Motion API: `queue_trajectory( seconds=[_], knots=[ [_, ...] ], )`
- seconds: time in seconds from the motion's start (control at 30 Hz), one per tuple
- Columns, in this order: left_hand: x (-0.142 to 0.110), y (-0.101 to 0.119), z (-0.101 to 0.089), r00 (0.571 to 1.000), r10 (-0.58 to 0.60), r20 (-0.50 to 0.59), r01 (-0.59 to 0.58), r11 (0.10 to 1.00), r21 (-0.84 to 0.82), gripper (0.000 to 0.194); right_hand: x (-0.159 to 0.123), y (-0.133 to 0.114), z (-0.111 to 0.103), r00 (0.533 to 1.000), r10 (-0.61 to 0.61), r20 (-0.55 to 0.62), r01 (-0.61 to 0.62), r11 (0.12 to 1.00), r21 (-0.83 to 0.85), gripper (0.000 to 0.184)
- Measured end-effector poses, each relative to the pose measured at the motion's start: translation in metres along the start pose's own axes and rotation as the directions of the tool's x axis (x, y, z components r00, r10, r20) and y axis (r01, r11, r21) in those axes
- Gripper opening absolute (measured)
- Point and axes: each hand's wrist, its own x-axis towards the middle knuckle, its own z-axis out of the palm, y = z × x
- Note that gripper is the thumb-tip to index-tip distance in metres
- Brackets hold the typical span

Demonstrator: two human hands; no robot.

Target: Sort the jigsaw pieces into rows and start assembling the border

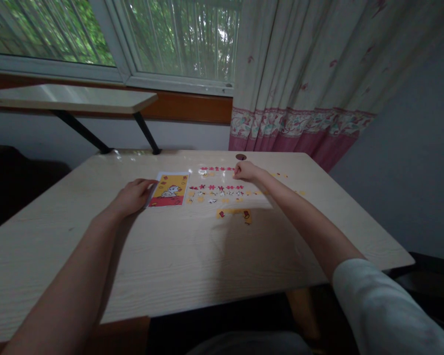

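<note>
A picture card (169, 191), printed with a white chick-like figure on yellow and red, lies on the left of the table's middle. My left hand (135, 193) is at its left edge, fingers closed against the border. Over the rows of small puzzle pieces, my right hand (246, 170) is pinched, and a bit of yellow shows at its fingertips. Red pieces (222, 187) form one row, with white and yellow pieces (222, 194) below them. Closer to me lies a yellow strip of joined pieces (234, 214) with red marks.
The pale wooden table (163, 261) carries a raised shelf (70, 98) on black supports at the back left. A round cable hole (240, 157) sits near the rear edge. Behind are a window (181, 39) and a long curtain (299, 74). More yellow pieces (279, 175) lie beyond my right forearm.
</note>
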Motion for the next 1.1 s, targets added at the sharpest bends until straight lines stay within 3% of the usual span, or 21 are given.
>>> queue_trajectory(
  seconds=[0.17, 0.27, 0.4, 0.5, 0.6, 0.7, 0.87, 0.97, 1.1],
  knots=[
    [0.001, -0.002, -0.002, 0.999, 0.026, -0.046, -0.027, 0.999, -0.019, 0.044, -0.023, 0.0, 0.007, 0.993, -0.016, -0.115, 0.035, 0.987, 0.16, 0.019],
    [0.001, 0.016, -0.009, 0.99, 0.052, -0.131, -0.062, 0.996, -0.066, 0.041, -0.049, -0.004, 0.016, 0.988, -0.048, -0.147, 0.112, 0.876, 0.469, 0.025],
    [-0.008, 0.087, -0.019, 0.945, 0.006, -0.328, -0.133, 0.921, -0.367, 0.031, -0.096, -0.017, 0.029, 0.994, -0.062, -0.087, 0.106, 0.627, 0.772, 0.021],
    [-0.023, 0.152, -0.019, 0.969, 0.044, -0.244, -0.179, 0.804, -0.567, 0.025, -0.129, -0.029, 0.036, 1.0, -0.027, 0.001, 0.013, 0.514, 0.858, 0.026],
    [-0.038, 0.195, -0.013, 0.981, 0.144, -0.131, -0.195, 0.719, -0.668, 0.022, -0.15, -0.039, 0.041, 0.999, -0.001, -0.037, 0.033, 0.443, 0.896, 0.029],
    [-0.045, 0.209, -0.009, 0.989, 0.133, -0.071, -0.141, 0.651, -0.746, 0.023, -0.156, -0.047, 0.043, 0.996, 0.011, -0.091, 0.077, 0.447, 0.891, 0.026],
    [-0.044, 0.206, -0.005, 0.99, 0.114, -0.08, -0.127, 0.501, -0.856, 0.019, -0.156, -0.056, 0.04, 0.989, -0.009, -0.151, 0.138, 0.451, 0.882, 0.023],
    [-0.044, 0.206, -0.003, 0.99, 0.12, -0.071, -0.116, 0.419, -0.901, 0.019, -0.157, -0.06, 0.039, 0.981, -0.026, -0.19, 0.178, 0.502, 0.846, 0.02],
    [-0.044, 0.207, -0.004, 0.993, 0.094, -0.067, -0.099, 0.399, -0.911, 0.018, -0.162, -0.062, 0.039, 0.967, -0.068, -0.245, 0.232, 0.63, 0.741, 0.018]
  ],
)
